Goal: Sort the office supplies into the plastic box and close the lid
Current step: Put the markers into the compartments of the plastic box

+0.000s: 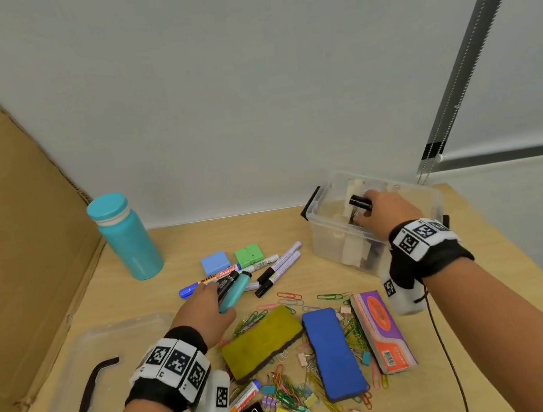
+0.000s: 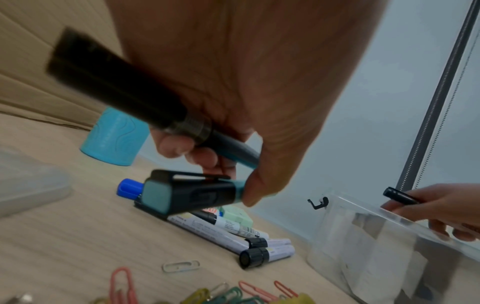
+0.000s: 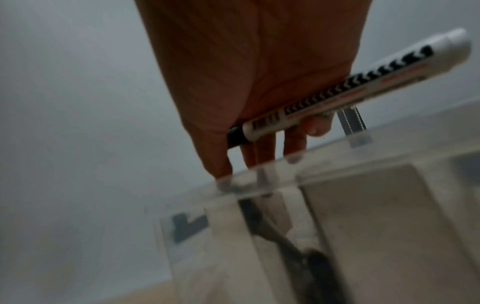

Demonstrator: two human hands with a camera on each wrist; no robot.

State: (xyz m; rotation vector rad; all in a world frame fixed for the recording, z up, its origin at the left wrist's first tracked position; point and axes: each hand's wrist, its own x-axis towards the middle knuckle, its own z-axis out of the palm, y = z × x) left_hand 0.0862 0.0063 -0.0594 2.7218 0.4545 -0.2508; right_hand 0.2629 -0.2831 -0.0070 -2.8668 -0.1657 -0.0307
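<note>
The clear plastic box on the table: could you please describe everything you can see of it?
The clear plastic box stands upright and open at the far right of the wooden table, a black latch at its left end. Pale pieces and dark items show through its walls. The right hand, gripping a black-capped white marker, reaches over its rim.

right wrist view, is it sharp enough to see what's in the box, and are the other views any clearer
Right wrist view: plastic box smeared, contents unreadable; only the white marker in the right hand reads. Left wrist view: black marker blurred in the left hand. Head view: sharp, wide-angle bending.
</note>
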